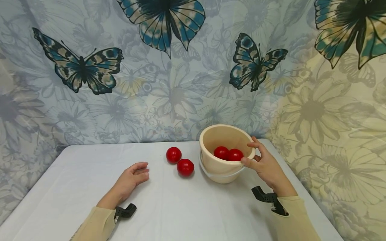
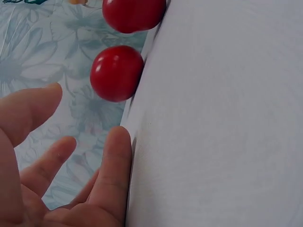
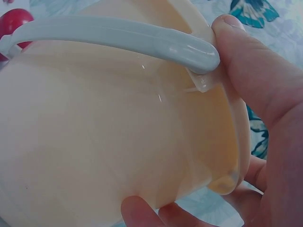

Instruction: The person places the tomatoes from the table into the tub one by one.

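A cream bucket (image 1: 208, 167) with a pale grey handle (image 3: 118, 35) stands at the right of the table, leaning a little toward my right hand. That hand (image 1: 265, 167) grips the bucket's right rim, thumb on the near side and fingers round the far side. Inside the bucket lie two glossy red tomatoes (image 1: 221, 153). Two more sit on the table left of it, a farther tomato (image 1: 173, 155) and a nearer tomato (image 1: 185, 167). My left hand (image 1: 128, 180) rests at the table, left of these tomatoes and apart from them, holding nothing, with thumb and fingers spread.
A white cloth covers the table (image 1: 169, 211). Behind it and along the right side hangs a curtain (image 1: 175, 97) with butterflies and flowers, close to the table's back edge. Black wrist mounts (image 1: 125, 211) sit on both forearms.
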A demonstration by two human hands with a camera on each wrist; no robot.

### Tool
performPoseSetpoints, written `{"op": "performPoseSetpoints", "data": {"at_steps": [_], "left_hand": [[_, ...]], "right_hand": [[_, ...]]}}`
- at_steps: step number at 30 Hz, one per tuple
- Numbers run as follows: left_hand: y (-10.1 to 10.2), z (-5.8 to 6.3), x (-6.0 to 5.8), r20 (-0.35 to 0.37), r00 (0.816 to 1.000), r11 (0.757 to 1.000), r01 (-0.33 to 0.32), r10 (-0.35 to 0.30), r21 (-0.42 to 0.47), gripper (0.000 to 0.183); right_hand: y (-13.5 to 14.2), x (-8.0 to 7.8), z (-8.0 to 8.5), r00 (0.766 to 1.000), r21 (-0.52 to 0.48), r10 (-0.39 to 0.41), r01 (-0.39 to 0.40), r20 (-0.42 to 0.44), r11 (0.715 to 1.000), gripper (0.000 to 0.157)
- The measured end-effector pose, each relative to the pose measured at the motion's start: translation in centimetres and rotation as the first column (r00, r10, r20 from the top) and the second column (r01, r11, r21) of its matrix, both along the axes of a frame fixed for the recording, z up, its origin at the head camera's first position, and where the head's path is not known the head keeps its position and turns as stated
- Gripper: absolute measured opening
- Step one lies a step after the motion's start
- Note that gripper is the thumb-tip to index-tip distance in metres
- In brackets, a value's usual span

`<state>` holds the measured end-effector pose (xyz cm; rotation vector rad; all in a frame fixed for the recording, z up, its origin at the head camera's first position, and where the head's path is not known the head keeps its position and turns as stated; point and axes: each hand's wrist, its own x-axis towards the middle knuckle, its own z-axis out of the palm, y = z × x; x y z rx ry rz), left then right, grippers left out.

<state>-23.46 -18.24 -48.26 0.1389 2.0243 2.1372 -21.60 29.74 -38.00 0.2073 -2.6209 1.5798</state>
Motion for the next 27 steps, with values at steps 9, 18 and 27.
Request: {"op": "performPoseSetpoints", "data": {"at_steps": [9,18,27], "left_hand": [[0.4,-0.3,-0.8,-0.027,1.0,1.0,-0.003,0.004,0.017,0.063],[2.1,-0.7,-2.4,-0.06,0.998,0.999,-0.034,0.033,-0.005,0.063],[4.8,-0.7,-4.4,-0.051,0.998,0.999,-0.04,0.04,0.008,0.066]], "right_hand": [[0.0,0.0,-0.1,1.0,0.01,-0.005,0.005,-0.001,1.0,0.069],[0.1,0.1,-0.1,1.0,-0.011,0.012,-0.012,0.004,1.0,0.07],[0.1,0.2,-0.1,1.0,-0.02,0.021,-0.021,0.004,1.0,0.072]]}}
